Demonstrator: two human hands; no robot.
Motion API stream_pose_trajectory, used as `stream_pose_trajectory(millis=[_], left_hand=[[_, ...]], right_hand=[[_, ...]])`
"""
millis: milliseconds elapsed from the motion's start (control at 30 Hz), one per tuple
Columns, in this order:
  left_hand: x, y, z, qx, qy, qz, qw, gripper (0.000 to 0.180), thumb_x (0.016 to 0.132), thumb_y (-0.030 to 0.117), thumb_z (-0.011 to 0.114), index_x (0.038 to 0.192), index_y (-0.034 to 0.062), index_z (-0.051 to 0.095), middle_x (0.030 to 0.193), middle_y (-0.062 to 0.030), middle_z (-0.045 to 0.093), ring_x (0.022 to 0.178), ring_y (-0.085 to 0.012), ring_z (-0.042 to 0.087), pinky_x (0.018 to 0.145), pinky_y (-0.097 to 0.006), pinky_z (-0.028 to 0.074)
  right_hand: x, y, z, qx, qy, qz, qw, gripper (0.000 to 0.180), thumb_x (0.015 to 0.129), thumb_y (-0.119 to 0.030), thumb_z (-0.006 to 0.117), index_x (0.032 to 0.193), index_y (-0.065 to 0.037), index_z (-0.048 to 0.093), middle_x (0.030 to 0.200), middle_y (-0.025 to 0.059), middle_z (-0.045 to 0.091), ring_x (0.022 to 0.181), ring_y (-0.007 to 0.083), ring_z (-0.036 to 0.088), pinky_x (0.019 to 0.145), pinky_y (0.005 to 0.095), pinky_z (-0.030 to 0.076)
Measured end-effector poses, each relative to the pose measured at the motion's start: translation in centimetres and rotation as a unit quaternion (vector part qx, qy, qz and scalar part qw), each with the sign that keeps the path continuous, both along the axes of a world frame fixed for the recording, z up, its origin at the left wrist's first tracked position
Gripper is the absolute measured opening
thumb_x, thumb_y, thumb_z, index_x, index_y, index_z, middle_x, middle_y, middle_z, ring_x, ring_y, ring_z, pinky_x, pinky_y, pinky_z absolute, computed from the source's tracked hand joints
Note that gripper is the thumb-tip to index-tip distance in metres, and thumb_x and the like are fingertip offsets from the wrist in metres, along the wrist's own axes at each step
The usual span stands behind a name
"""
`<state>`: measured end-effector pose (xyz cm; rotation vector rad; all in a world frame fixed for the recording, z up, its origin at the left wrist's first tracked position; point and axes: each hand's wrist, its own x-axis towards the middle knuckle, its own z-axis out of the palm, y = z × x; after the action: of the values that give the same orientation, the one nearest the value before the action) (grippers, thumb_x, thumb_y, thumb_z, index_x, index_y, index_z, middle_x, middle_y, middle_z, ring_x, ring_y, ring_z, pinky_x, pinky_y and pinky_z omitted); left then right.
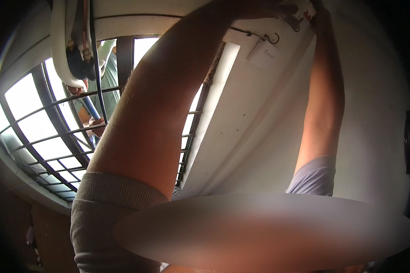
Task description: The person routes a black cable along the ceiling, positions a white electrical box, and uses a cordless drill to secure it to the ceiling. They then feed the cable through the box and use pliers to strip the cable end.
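Both my arms reach high up to the top edge of the picture. My left hand is in shadow and partly cut off, its fingers bent toward a small pale piece with a metal edge. From the other side, my right hand closes on the same piece, with a bit of red showing near its fingertips. What exactly the piece is cannot be made out. Just below my left hand, a dark hooked wire sticks out by a white box on the wall.
At the left is a barred window. Behind its bars, another person's hands hold a blue rod-like thing. A thick white hose, copper pipe and black cable hang before it. A blurred oval covers the lower part.
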<state>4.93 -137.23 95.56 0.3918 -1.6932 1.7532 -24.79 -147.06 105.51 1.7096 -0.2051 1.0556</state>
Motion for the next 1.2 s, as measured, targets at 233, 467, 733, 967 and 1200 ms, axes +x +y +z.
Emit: stream_pose_trajectory(millis=[233,467,733,967,1200], left_hand=[[-0.4,-0.3,0.8,-0.012,-0.021,-0.045,0.999,0.035,0.101,0.027,0.065,0.132,0.0121,0.061,0.111,-0.0139,0.073,0.108,-0.0334,0.071,0.088,-0.046,0.059],[-0.7,0.8,0.0,0.163,0.058,-0.041,0.984,0.031,0.104,0.027,0.063,0.129,0.0088,0.062,0.118,-0.0163,0.070,0.109,-0.0373,0.068,0.090,-0.050,0.058],[-1.6,1.7,0.0,0.124,0.079,0.076,0.986,0.032,0.104,0.027,0.064,0.132,0.0101,0.062,0.117,-0.0161,0.070,0.109,-0.0324,0.068,0.089,-0.046,0.060],[-2.2,1.8,1.0,0.141,0.045,0.150,0.978,0.031,0.105,0.023,0.063,0.132,0.0095,0.067,0.109,-0.0147,0.074,0.100,-0.0298,0.073,0.086,-0.044,0.061],[-3.0,2.4,0.6,0.093,0.084,0.207,0.970,0.032,0.105,0.022,0.061,0.133,0.0084,0.066,0.111,-0.0159,0.073,0.102,-0.0297,0.073,0.089,-0.043,0.060]], right_hand=[[1.3,-0.1,1.1,0.436,-0.132,0.275,0.847,0.047,0.097,-0.017,0.061,0.143,-0.012,0.068,0.150,0.0091,0.064,0.134,0.0240,0.061,0.107,0.0456,0.053],[1.8,2.5,1.3,0.405,-0.132,0.216,0.878,0.047,0.097,-0.025,0.066,0.142,-0.012,0.070,0.145,0.0071,0.066,0.123,0.0202,0.063,0.106,0.0482,0.053],[1.2,1.7,1.7,0.174,-0.021,0.105,0.979,0.053,0.097,-0.017,0.068,0.150,-0.016,0.063,0.139,0.0059,0.066,0.094,0.0167,0.065,0.078,0.0361,0.064],[0.9,0.6,1.6,0.246,-0.099,-0.047,0.963,0.069,0.090,-0.016,0.077,0.156,-0.025,0.056,0.150,0.0068,0.062,0.074,0.0178,0.063,0.075,0.0286,0.063],[2.2,0.4,4.0,0.643,-0.245,0.297,0.662,0.074,0.089,-0.028,0.083,0.157,-0.021,0.055,0.147,0.0053,0.064,0.067,0.0168,0.058,0.078,0.0311,0.063]])
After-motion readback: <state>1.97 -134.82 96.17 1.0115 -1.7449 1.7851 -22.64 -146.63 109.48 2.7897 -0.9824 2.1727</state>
